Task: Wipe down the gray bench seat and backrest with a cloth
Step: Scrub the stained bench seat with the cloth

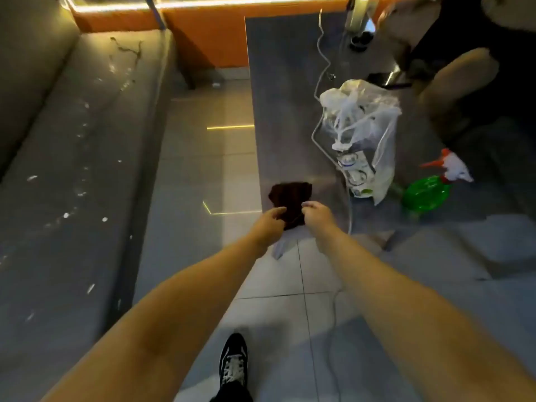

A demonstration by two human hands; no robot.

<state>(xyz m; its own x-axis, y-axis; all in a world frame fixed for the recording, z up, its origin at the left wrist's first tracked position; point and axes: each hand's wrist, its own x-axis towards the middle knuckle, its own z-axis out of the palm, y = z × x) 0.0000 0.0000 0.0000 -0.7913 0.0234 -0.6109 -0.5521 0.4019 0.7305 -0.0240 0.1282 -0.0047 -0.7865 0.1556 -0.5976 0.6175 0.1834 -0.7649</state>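
Gripping the dark cloth (291, 203) from both sides, the left hand (268, 224) and right hand (317, 217) pinch its near edge with thumb and fingers closed on the fabric. The cloth hangs over the near corner of the gray table (287, 111). Left of the table, across a strip of tiled floor (208, 169), lies the gray bench seat (72, 169), strewn with white debris, its backrest (26, 68) beyond. On the table, right of the cloth, stand a clear plastic bag (362, 134) and a green spray bottle (426, 192).
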